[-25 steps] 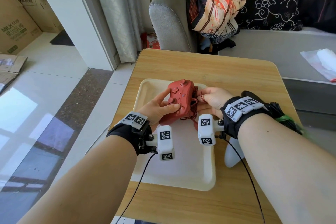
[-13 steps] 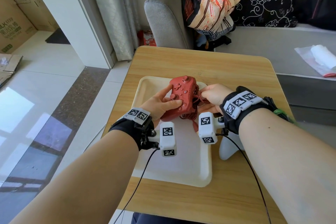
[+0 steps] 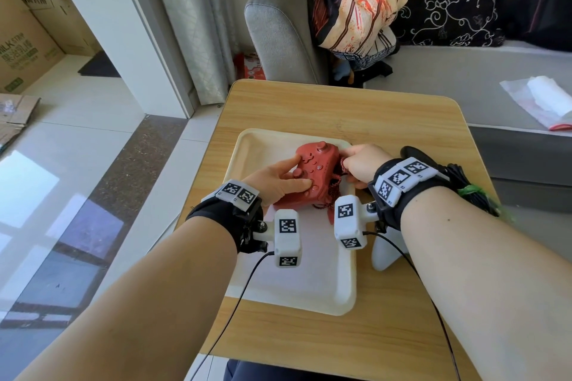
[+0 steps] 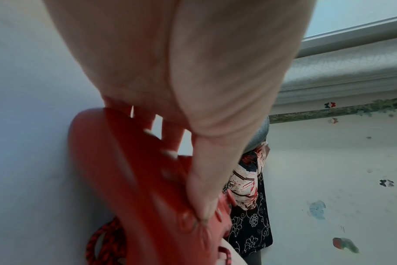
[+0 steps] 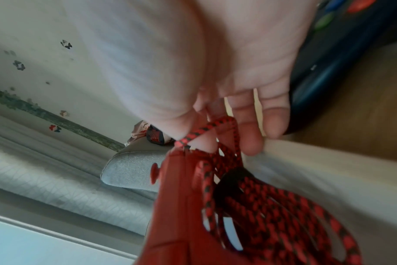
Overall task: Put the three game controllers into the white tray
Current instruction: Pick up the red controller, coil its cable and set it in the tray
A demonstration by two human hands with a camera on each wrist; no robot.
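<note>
Item: red game controller point(image 3: 312, 172), hard moulded shell, over the far right part of the white tray point(image 3: 257, 148), tilted on edge; whether it touches the tray floor cannot be told. Likely light, rigid and smooth, with protruding sticks; best held by the grips. Attached: braided red-and-black cable point(image 5: 272, 202), coiled, limp, liable to snag or spill over the tray rim. Left hand point(image 3: 275, 179) grips the shell, thumb on its face. Right hand point(image 3: 360, 164) has fingers point(image 5: 249, 136) curled, pinching a cable loop. Outside the tray, on the wooden surface point(image 3: 387, 108) to its right: white controller point(image 3: 383, 257), black controller point(image 3: 414, 153).
</note>
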